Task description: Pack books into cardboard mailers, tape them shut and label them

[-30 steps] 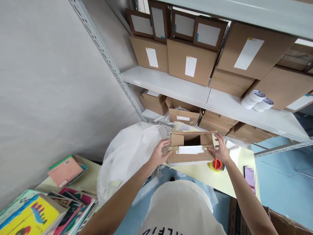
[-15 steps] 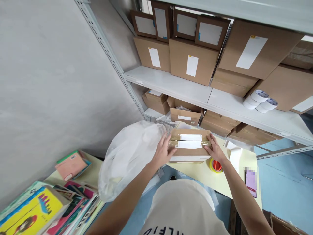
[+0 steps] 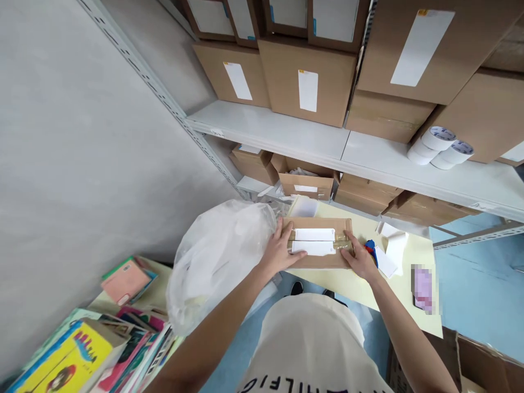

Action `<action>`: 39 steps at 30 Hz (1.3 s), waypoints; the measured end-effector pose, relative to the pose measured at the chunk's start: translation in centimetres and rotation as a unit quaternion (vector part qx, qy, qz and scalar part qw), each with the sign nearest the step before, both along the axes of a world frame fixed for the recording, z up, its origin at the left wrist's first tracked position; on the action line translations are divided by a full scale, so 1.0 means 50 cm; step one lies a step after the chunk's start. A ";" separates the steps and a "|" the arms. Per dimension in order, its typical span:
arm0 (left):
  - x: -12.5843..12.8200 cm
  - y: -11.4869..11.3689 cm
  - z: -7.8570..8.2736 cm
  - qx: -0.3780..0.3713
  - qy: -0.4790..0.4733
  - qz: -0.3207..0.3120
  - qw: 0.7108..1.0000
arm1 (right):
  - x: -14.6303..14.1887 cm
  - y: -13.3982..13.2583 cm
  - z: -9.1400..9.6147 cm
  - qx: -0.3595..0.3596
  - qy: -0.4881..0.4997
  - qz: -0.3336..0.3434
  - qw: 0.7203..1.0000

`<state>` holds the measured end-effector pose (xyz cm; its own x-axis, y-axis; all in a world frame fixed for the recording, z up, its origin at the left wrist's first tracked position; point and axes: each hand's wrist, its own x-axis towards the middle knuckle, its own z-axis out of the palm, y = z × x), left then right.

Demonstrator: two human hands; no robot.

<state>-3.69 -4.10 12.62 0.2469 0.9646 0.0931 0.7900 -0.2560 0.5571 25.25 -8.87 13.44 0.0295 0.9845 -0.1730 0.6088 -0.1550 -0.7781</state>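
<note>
A small cardboard box [image 3: 319, 261] rests on the pale yellow table in front of me, its two top flaps meeting at a middle seam. A white label strip [image 3: 314, 234] lies on each side of that seam, with clear tape near the ends. My left hand [image 3: 280, 250] grips the box's left end, thumb lying over the top. At the opposite end, my right hand [image 3: 359, 257] holds the corner with bent fingers on the top. Just right of that hand is a blue and red object [image 3: 371, 250], partly hidden, and beside it white paper [image 3: 385, 262].
A big translucent plastic bag [image 3: 216, 262] bulges left of the table [image 3: 339, 281]. Shelves [image 3: 262, 124] with cardboard boxes and white tape rolls [image 3: 438, 138] stand ahead. A phone [image 3: 423, 288] lies right; books [image 3: 77, 355] are stacked lower left. An open carton [image 3: 487, 360] sits lower right.
The box has tipped so its top faces me more fully, and its flaps lie flatter. Both hands stay at its ends. The blue and red object has come into sight; the yellow tape roll is hidden.
</note>
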 end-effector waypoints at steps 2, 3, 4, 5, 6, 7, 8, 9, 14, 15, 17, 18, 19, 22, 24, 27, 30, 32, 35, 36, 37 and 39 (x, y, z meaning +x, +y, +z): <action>0.004 0.016 0.001 0.014 0.003 0.007 1.000 | -0.008 0.010 0.004 0.013 -0.003 -0.012 1.000; 0.008 0.030 0.001 0.017 0.005 0.013 1.000 | -0.012 0.022 0.003 0.023 -0.001 -0.019 1.000; 0.013 0.045 0.000 0.018 0.007 0.018 1.000 | -0.015 0.035 0.000 0.032 0.002 -0.023 0.999; 0.017 0.059 -0.003 0.019 0.008 0.018 1.000 | -0.017 0.047 -0.006 0.035 0.002 -0.026 0.999; 0.020 0.069 -0.009 0.018 0.010 0.014 1.000 | -0.018 0.057 -0.016 0.030 0.000 -0.025 0.999; 0.022 0.074 -0.017 0.011 0.014 0.006 1.000 | -0.018 0.062 -0.027 0.019 -0.004 -0.022 1.000; 0.022 0.073 -0.029 -0.001 0.020 -0.004 1.000 | -0.018 0.063 -0.041 0.005 -0.010 -0.018 1.000; 0.021 0.066 -0.042 -0.018 0.027 -0.012 0.999 | -0.017 0.059 -0.055 -0.008 -0.017 -0.014 1.000; 0.014 0.008 -0.083 -0.045 0.058 -0.004 0.997 | -0.024 0.017 -0.103 -0.038 -0.033 -0.022 0.999; 0.016 0.002 -0.082 -0.032 0.072 0.004 0.997 | -0.027 0.013 -0.107 -0.036 -0.031 -0.027 0.998; 0.023 -0.001 -0.070 -0.006 0.102 0.011 0.995 | -0.029 0.011 -0.115 -0.018 -0.013 -0.032 0.999; 0.028 0.000 -0.063 0.005 0.113 0.009 0.994 | -0.028 0.010 -0.120 -0.002 0.001 -0.031 1.000; 0.033 0.002 -0.057 0.013 0.119 0.003 0.993 | -0.023 0.008 -0.126 0.013 0.015 -0.031 0.999; 0.042 0.002 -0.049 0.015 0.116 -0.027 0.993 | 0.013 -0.014 -0.153 0.038 0.036 -0.104 0.993; 0.045 -0.005 -0.053 0.010 0.109 -0.053 0.993 | 0.052 -0.042 -0.175 0.034 0.009 -0.196 0.980; 0.049 -0.019 -0.066 0.005 0.094 -0.096 0.991 | 0.118 -0.090 -0.206 0.049 -0.078 -0.269 0.959; 0.056 -0.029 -0.080 0.005 0.082 -0.129 0.988 | 0.171 -0.124 -0.233 0.022 -0.139 -0.298 0.944; 0.061 -0.033 -0.088 0.006 0.082 -0.132 0.988 | 0.193 -0.130 -0.250 -0.053 -0.150 -0.311 0.937; 0.067 -0.033 -0.096 0.011 0.087 -0.119 0.989 | 0.209 -0.121 -0.274 -0.136 -0.150 -0.313 0.928; 0.068 -0.033 -0.098 0.012 0.088 -0.116 0.989 | 0.211 -0.115 -0.282 -0.148 -0.149 -0.317 0.925; 0.068 -0.032 -0.099 0.012 0.089 -0.114 0.989 | 0.212 -0.109 -0.289 -0.161 -0.149 -0.321 0.921; 0.070 -0.030 -0.099 0.010 0.089 -0.112 0.990 | 0.213 -0.097 -0.301 -0.183 -0.145 -0.329 0.915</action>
